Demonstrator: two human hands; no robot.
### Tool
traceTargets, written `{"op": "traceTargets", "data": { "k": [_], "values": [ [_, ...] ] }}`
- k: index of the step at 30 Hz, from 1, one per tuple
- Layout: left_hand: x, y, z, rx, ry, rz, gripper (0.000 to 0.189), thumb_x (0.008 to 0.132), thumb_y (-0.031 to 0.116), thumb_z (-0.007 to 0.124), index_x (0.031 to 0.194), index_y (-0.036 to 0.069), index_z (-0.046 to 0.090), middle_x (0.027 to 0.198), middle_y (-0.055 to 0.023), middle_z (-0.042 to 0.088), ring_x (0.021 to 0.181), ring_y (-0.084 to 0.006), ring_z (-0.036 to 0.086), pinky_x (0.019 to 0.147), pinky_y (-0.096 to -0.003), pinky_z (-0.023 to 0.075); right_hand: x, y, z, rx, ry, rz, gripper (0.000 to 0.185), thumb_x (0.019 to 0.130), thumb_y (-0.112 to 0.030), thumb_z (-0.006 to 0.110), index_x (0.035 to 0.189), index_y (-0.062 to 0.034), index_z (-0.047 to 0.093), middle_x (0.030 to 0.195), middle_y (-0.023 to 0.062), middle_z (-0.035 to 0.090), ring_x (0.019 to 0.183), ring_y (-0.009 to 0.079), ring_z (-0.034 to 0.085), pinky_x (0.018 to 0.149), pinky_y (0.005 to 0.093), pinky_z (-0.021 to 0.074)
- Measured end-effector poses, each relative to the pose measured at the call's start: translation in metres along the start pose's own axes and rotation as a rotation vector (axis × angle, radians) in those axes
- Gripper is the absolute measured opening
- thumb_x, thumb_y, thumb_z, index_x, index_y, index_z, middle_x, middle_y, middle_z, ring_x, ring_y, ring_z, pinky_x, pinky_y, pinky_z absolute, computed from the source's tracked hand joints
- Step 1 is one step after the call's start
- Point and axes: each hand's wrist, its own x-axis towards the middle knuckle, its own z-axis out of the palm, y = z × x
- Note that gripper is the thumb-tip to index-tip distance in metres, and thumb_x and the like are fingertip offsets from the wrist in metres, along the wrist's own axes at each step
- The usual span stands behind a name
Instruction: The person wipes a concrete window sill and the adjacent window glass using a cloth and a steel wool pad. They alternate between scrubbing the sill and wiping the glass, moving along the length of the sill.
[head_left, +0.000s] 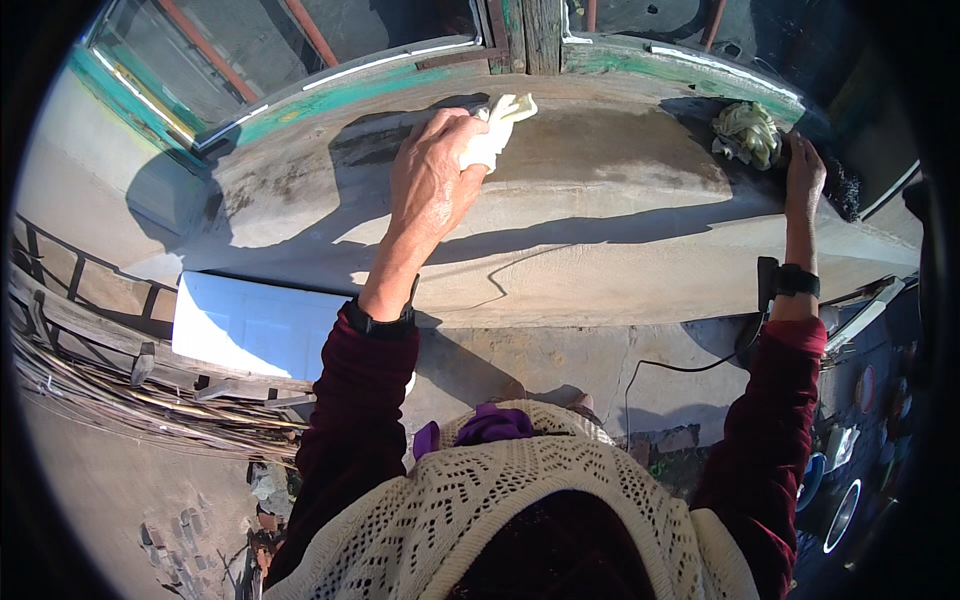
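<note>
My left hand is closed on a crumpled pale cloth and rests it on the concrete windowsill, near the green window frame. At the right end of the sill, my right hand reaches down beside a second crumpled, dirty-looking cloth. Its fingertips are close to that cloth's right edge; whether they touch it or grip something else cannot be told. A dark patch, which looks damp, spreads over the sill between the two cloths.
Window panes with reddish bars stand behind the sill. A white board or lid lies below it at left, beside a wooden ladder and bundled sticks. A black cable hangs from my right wrist. Basins are at lower right.
</note>
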Motion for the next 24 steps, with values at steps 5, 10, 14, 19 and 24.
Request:
{"op": "traceTargets", "data": {
  "k": [5, 10, 14, 19, 24],
  "values": [
    [0.0, 0.008, 0.01, -0.051, 0.011, -0.119, 0.037, 0.073, 0.001, 0.07, 0.109, 0.008, 0.063, 0.116, -0.0096, 0.062, 0.108, -0.0312, 0.06, 0.094, -0.0402, 0.0477, -0.014, -0.02, 0.003, 0.129, 0.039, 0.05, 0.032, 0.099, -0.027, 0.055, 0.096, -0.0009, 0.073, 0.085, 0.0084, 0.073, 0.08, 0.0166, 0.066, 0.078, 0.0304, 0.0494],
    [0.002, 0.026, 0.019, -0.043, 0.022, -0.133, 0.038, 0.073, 0.0, 0.069, 0.11, 0.008, 0.064, 0.116, -0.0094, 0.062, 0.109, -0.0314, 0.06, 0.095, -0.04, 0.0481, -0.08, -0.026, -0.031, 0.107, 0.245, -0.232, 0.025, 0.102, -0.02, 0.052, 0.104, -0.0021, 0.069, 0.108, 0.0094, 0.067, 0.1, 0.0199, 0.063, 0.087, 0.0311, 0.0477],
    [0.006, 0.038, 0.028, -0.022, 0.013, -0.117, 0.039, 0.073, 0.0, 0.069, 0.11, 0.009, 0.064, 0.117, -0.0094, 0.062, 0.109, -0.0323, 0.06, 0.095, -0.0398, 0.0485, -0.171, 0.044, -0.077, -0.168, 0.095, -0.252, 0.02, 0.1, -0.017, 0.051, 0.106, -0.003, 0.064, 0.115, 0.0109, 0.064, 0.106, 0.0273, 0.061, 0.091, 0.0369, 0.0468],
    [0.013, 0.063, 0.049, -0.051, 0.015, -0.101, 0.039, 0.072, 0.0, 0.069, 0.11, 0.009, 0.065, 0.117, -0.0091, 0.061, 0.109, -0.0326, 0.06, 0.095, -0.0399, 0.0485, -0.361, 0.225, -0.172, -0.745, -1.068, 0.432, 0.034, 0.089, -0.025, 0.061, 0.119, -0.0092, 0.064, 0.117, 0.0174, 0.066, 0.112, 0.0359, 0.061, 0.093, 0.0463, 0.0497],
    [0.016, 0.088, 0.066, -0.058, 0.013, 0.018, 0.039, 0.072, 0.001, 0.069, 0.11, 0.01, 0.064, 0.12, -0.0092, 0.061, 0.111, -0.033, 0.059, 0.095, -0.0402, 0.0483, -0.596, 0.326, -0.306, -1.115, -1.46, -0.008, 0.018, 0.077, -0.024, 0.067, 0.076, -0.0081, 0.075, 0.078, 0.0137, 0.071, 0.077, 0.0318, 0.071, 0.069, 0.0437, 0.057]
  ]
}}
